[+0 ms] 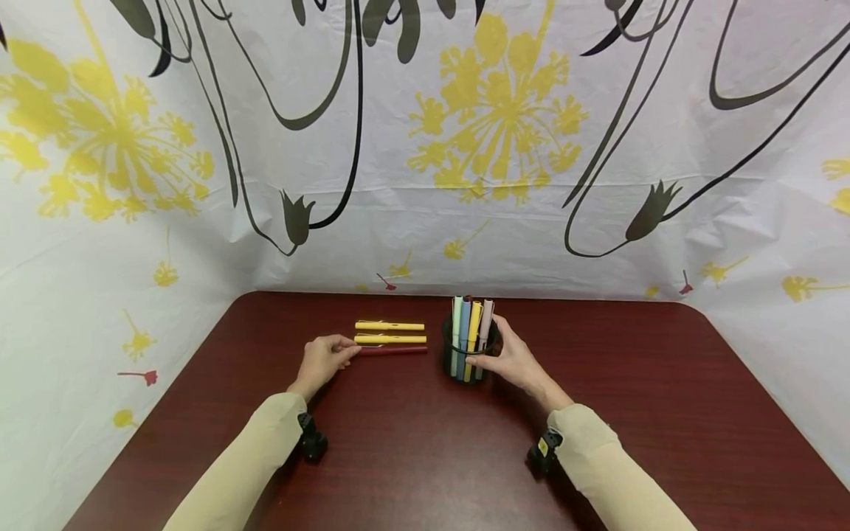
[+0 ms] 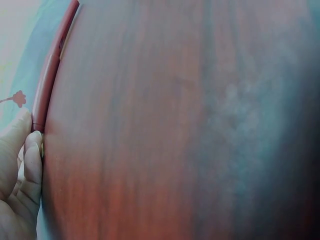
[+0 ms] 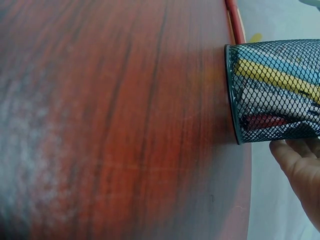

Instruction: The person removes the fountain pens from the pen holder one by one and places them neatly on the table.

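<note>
"Red pen (image 1: 395, 351): seen on the far part of the dark red table (image 1: 412, 450), left of the mesh cup (image 1: 448, 361). How is it held?"

"By its left end, pinched between thumb and fingertips of the left hand (image 1: 325, 359). The other end is pointed toward the cup. Whether the pen is raised at all cannot be told."

"And the right hand (image 1: 521, 365)?"

"Curled round the cup's right side, thumb laid across the front."

"Edges, room for moving?"

"Only a narrow gap is noted between pen and cup. On the far side, the pen is closely flanked by two yellow pens (image 1: 392, 339), lying nearly parallel. Wider room is offered between the forearms and to the right of the cup. The table's rounded far edge is backed by a white sheet (image 1: 518, 273) (printed with yellow flower heads and grey stems)."

"Materials?"

"Cup: round, black wire mesh, ringed at the base. Mint, blue, yellow and greyish-pink pens (image 1: 474, 324) are held in it, upright and slightly fanned. Red pen: slim, smooth, round-barrelled, fitted with a clip. Tabletop: streaked wood grain, softly glossy. Pale sleeves (image 1: 246, 461) are worn on both arms."
</note>
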### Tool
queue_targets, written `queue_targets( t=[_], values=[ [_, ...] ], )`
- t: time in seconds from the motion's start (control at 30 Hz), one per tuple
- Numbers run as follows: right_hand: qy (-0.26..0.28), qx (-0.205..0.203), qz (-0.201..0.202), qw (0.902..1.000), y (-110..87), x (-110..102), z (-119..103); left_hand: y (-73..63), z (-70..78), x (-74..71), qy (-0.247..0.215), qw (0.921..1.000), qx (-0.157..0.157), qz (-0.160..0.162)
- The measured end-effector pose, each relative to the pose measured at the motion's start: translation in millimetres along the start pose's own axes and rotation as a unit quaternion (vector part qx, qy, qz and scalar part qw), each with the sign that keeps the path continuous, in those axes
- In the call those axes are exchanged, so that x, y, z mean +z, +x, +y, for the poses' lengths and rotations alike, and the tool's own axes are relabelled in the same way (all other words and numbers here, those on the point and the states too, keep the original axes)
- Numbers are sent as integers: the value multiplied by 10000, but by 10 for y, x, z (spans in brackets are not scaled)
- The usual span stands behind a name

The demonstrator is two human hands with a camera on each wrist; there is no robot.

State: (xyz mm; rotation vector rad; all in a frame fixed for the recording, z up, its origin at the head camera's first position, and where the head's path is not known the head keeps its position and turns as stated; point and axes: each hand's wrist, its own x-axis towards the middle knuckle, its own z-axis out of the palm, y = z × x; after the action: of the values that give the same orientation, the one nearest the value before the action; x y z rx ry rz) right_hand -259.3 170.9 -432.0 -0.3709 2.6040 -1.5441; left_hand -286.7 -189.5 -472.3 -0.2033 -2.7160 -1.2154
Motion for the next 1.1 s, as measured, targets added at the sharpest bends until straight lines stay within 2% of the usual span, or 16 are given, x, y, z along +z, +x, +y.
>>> queue_targets(
  t=[0.53, 0.73, 0.93, 1.1],
  values=[
    [9, -30, 10, 10000, -3, -2, -9, -4, 24, 3, -114, 9996, -230, 79],
    [14, 2, -17, 10000, -10, 8, 1, -26, 32, -5, -340, 9987, -360, 71],
    [66, -21, -29, 10000, -13, 12, 8, -20, 72, -28, -414, 9975, -387, 433],
    [67, -6, -13, 10000, -19, 7, 9, -5, 252, -53, -644, 9959, -120, 630]
  ],
)
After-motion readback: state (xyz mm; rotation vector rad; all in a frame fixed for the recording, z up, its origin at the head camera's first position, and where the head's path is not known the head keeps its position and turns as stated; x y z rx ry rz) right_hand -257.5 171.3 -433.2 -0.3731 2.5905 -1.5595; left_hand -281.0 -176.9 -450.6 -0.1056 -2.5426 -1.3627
